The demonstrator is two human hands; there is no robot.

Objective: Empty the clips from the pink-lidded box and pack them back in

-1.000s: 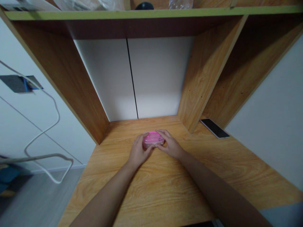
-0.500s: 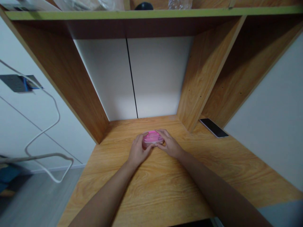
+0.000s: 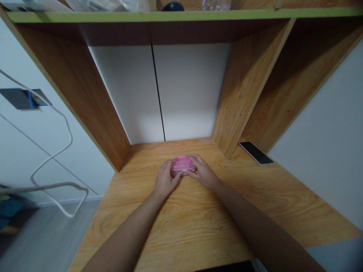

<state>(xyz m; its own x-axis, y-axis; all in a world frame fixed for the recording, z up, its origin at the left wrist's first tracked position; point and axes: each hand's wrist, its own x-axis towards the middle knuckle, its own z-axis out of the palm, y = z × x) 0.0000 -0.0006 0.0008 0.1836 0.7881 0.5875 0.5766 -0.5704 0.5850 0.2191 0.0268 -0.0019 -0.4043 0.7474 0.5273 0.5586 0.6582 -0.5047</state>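
Observation:
A small container with a pink lid (image 3: 183, 163) and a see-through lower part sits on the wooden desk (image 3: 170, 230), toward its back. My left hand (image 3: 166, 178) grips its left side, the fingers on the far edge and the thumb on the near edge. On the opposite side my right hand (image 3: 203, 172) holds it the same way, fingers over the lid's right edge and thumb at the front. What lies inside the container is too small to make out.
A dark-screened phone (image 3: 256, 153) lies at the right beside an upright wooden panel (image 3: 241, 98). Overhead runs a green-edged shelf (image 3: 181, 16) with bags on it. A white cable (image 3: 66, 139) hangs at the left. A dark object (image 3: 235, 267) shows at the near edge.
Both hands keep their hold on the container, and the thumbs at its front edge have barely shifted. The view has moved very slightly.

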